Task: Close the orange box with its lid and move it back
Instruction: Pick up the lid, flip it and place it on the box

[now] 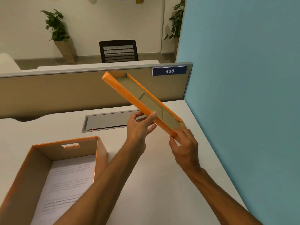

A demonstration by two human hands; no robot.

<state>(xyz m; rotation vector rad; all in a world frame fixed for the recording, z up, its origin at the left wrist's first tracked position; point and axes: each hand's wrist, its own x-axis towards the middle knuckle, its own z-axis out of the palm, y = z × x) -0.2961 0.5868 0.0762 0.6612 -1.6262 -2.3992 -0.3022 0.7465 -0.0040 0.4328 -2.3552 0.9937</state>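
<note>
The orange box (103,153) stands open on the white desk at the lower left, brown inside, with a printed sheet (68,184) lying on its bottom. Its orange lid (126,93) is up in the air to the right of the box, tilted on edge, with the brown inner side facing me. My left hand (139,127) pinches the lid's long near edge around the middle. My right hand (183,143) grips the lid's lower right corner. The lid touches neither the box nor the desk.
A grey cable hatch (105,120) is set into the desk (159,184) behind the box. A beige partition (56,91) with a blue "438" sign (169,71) closes the back. A teal wall panel (243,95) borders the right side. A black chair (119,51) stands beyond.
</note>
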